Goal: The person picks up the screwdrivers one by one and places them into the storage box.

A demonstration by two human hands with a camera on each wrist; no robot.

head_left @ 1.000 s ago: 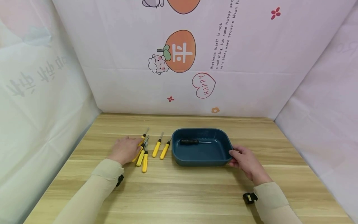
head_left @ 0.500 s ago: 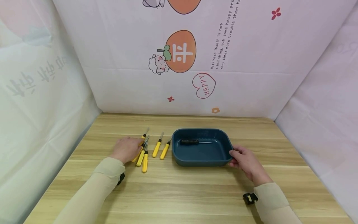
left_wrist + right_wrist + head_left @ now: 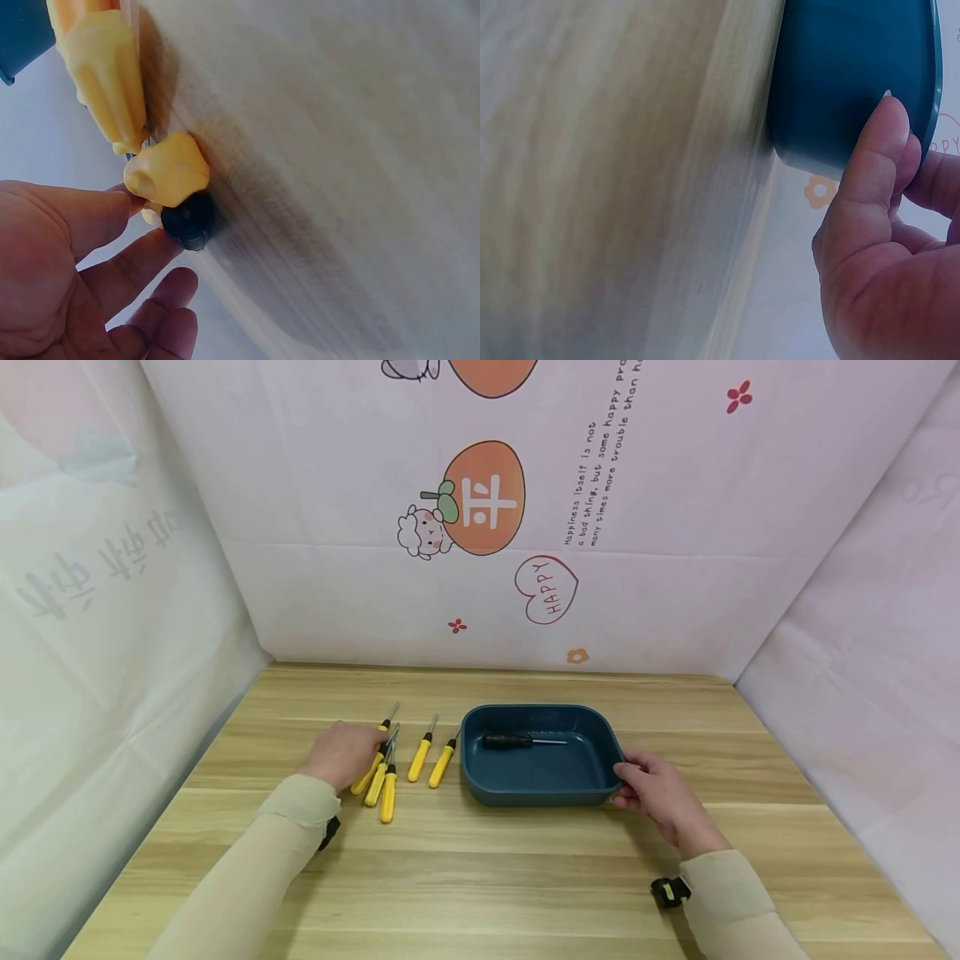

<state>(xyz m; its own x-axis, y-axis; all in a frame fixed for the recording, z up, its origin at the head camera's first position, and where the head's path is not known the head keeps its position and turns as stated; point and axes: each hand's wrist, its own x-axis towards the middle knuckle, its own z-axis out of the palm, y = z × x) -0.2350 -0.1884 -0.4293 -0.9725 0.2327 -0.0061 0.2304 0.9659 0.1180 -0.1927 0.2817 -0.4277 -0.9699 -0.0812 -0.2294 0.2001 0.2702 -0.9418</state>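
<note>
Left hand (image 3: 345, 755) seemingly pinches a yellow screwdriver (image 3: 367, 770); right hand (image 3: 656, 793) grips the blue tray (image 3: 540, 789)

Two bare hands are seen extending from long, close-fitting sleeves of pale beige fabric, the left sleeve (image 3: 247, 868) gathered in soft folds at the cuff and the right sleeve (image 3: 731, 902) ending likewise at the wrist. A small black device (image 3: 670, 891) is strapped beneath the right wrist, and a similar black device (image 3: 327, 832) is partly seen under the left wrist. No rings or gloves are worn; short, unpainted nails are shown in the wrist views.
</note>
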